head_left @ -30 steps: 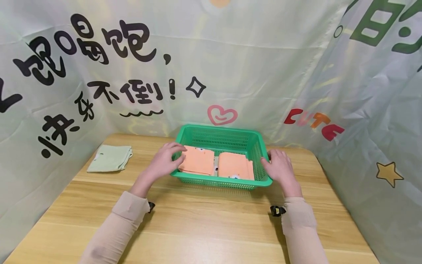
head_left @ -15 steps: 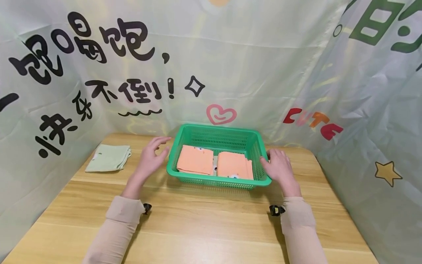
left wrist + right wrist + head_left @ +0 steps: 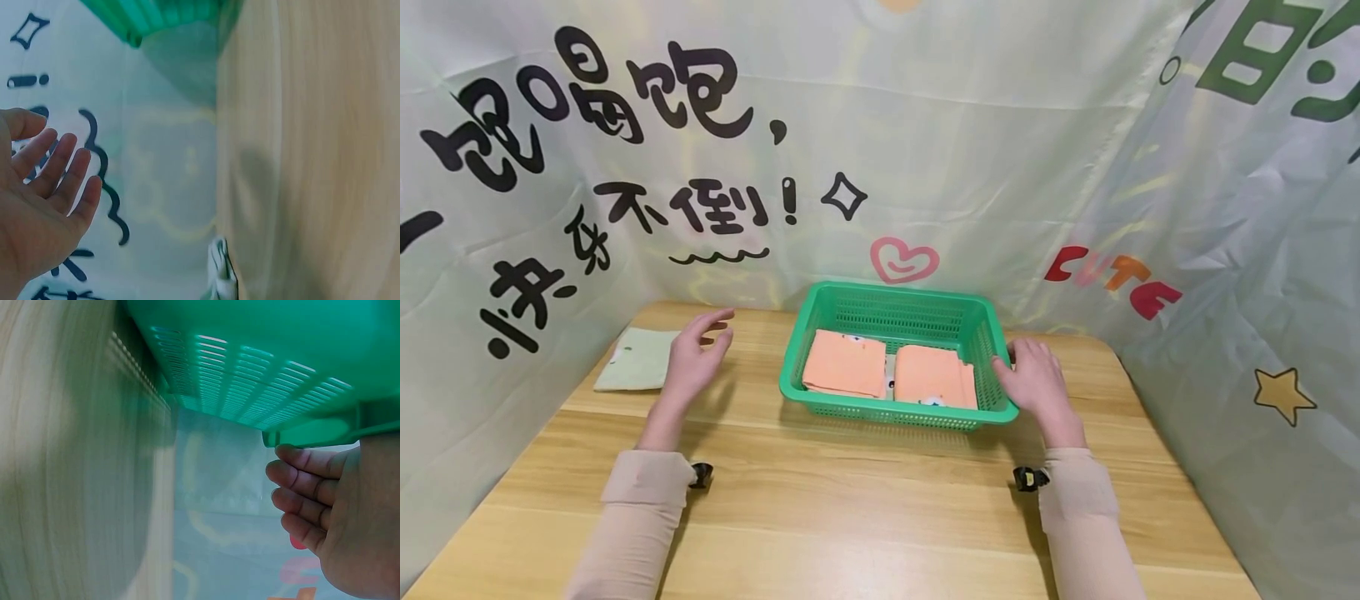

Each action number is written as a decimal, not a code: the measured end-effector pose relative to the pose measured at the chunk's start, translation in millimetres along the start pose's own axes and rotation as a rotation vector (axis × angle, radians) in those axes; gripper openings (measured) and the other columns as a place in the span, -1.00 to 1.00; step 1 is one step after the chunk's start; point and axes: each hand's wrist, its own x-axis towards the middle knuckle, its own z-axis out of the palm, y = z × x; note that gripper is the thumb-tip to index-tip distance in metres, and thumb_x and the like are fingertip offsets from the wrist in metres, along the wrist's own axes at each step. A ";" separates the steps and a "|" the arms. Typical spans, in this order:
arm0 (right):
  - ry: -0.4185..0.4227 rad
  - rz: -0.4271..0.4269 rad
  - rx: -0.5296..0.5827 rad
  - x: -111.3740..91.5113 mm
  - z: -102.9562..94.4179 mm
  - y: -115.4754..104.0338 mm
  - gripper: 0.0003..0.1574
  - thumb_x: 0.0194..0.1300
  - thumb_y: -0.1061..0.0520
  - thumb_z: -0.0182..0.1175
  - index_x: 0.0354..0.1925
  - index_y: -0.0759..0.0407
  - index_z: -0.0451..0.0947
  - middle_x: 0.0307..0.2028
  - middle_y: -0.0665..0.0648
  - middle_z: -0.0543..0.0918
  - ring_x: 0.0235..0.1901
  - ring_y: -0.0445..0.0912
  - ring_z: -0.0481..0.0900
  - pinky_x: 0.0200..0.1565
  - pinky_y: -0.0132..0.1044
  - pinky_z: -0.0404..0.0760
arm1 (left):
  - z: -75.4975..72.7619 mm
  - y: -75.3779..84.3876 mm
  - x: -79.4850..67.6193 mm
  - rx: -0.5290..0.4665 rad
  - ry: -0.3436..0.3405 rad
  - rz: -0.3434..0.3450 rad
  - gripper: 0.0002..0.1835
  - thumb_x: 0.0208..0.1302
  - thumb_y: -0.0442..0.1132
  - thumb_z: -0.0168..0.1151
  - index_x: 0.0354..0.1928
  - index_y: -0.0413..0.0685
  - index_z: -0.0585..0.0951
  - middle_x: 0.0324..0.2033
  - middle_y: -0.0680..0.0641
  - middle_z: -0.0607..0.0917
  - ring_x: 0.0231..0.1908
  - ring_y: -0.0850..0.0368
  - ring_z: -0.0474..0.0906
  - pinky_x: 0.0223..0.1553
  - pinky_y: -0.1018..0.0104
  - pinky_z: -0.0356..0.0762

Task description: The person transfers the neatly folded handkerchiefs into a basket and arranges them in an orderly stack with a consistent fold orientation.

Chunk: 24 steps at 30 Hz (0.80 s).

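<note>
The green plastic basket (image 3: 891, 406) stands at the back of the table. Inside lie two folded peach cloths, the left one (image 3: 844, 363) and the right one (image 3: 934, 377), with a sliver of pale fabric showing between them. My right hand (image 3: 1036, 379) holds the basket's right rim, thumb over the edge and fingers along the outside; the right wrist view shows the fingertips just below the rim. My left hand (image 3: 696, 354) is in the air left of the basket, fingers apart and holding nothing. It partly covers a folded pale green cloth (image 3: 634, 360) on the table.
A printed fabric sheet (image 3: 985, 167) hangs behind and along both sides of the wooden table (image 3: 880, 517). The basket's back side is close to this sheet. A small black device (image 3: 1030, 479) is strapped at the right wrist.
My left hand has moved left, away from the basket's left rim, and over beside the pale green cloth. My right hand has stayed on the right rim, and the basket has barely shifted.
</note>
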 end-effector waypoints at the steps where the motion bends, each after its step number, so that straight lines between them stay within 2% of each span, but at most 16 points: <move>1: -0.001 0.001 0.000 0.0 0.1 0.2 -0.55 0.53 -0.03 0.05 -0.01 0.37 0.53 -0.08 0.34 0.57 0.01 0.26 0.41 0.11 0.29 0.32 | -3.5 -2.5 -0.3 0.006 0.003 -0.008 -0.63 0.50 -0.35 0.15 0.28 -0.24 0.61 0.20 -0.25 0.65 0.16 -0.21 0.55 0.05 0.24 0.43; 6: -0.006 0.003 0.002 0.0 0.4 0.5 -0.53 0.54 -0.04 0.04 0.01 0.37 0.53 -0.05 0.35 0.57 0.03 0.27 0.41 0.13 0.29 0.31 | -20.8 -10.2 -2.4 0.033 0.018 -0.044 -0.62 0.52 -0.31 0.14 0.29 -0.22 0.61 0.20 -0.26 0.64 0.16 -0.17 0.55 -0.02 0.53 0.39; 13: -0.008 0.003 0.006 0.0 0.2 0.0 -0.52 0.54 -0.04 0.04 0.03 0.38 0.53 -0.03 0.36 0.57 0.05 0.28 0.40 0.14 0.30 0.30 | -46.2 -19.7 -5.3 0.113 0.024 -0.080 -0.61 0.52 -0.29 0.12 0.29 -0.26 0.60 0.20 -0.28 0.63 0.13 -0.15 0.55 -0.05 0.59 0.37; 15: -0.009 0.003 0.004 -0.2 0.2 -0.1 -0.53 0.54 -0.04 0.04 0.03 0.38 0.53 -0.03 0.36 0.57 0.06 0.28 0.40 0.14 0.31 0.30 | -54.0 -23.6 -6.5 0.133 0.023 -0.088 -0.61 0.52 -0.28 0.12 0.29 -0.25 0.60 0.20 -0.28 0.63 0.10 -0.04 0.56 -0.06 0.60 0.37; 20: -0.008 0.001 -0.003 -0.5 0.1 -0.2 -0.52 0.54 -0.04 0.04 0.03 0.39 0.53 -0.02 0.37 0.57 0.06 0.29 0.40 0.14 0.30 0.31 | -73.6 -33.7 -9.0 0.178 0.023 -0.105 -0.60 0.52 -0.26 0.11 0.29 -0.23 0.61 0.20 -0.28 0.63 -0.02 0.44 0.46 -0.10 0.62 0.35; 24: -0.008 0.001 -0.002 -0.5 -0.4 -0.2 -0.52 0.54 -0.04 0.04 0.02 0.39 0.52 -0.03 0.37 0.57 0.04 0.29 0.41 0.12 0.28 0.32 | -89.1 -42.6 -9.4 0.206 0.008 -0.120 -0.59 0.52 -0.25 0.10 0.31 -0.24 0.60 0.20 -0.30 0.61 -0.05 0.54 0.40 -0.11 0.60 0.33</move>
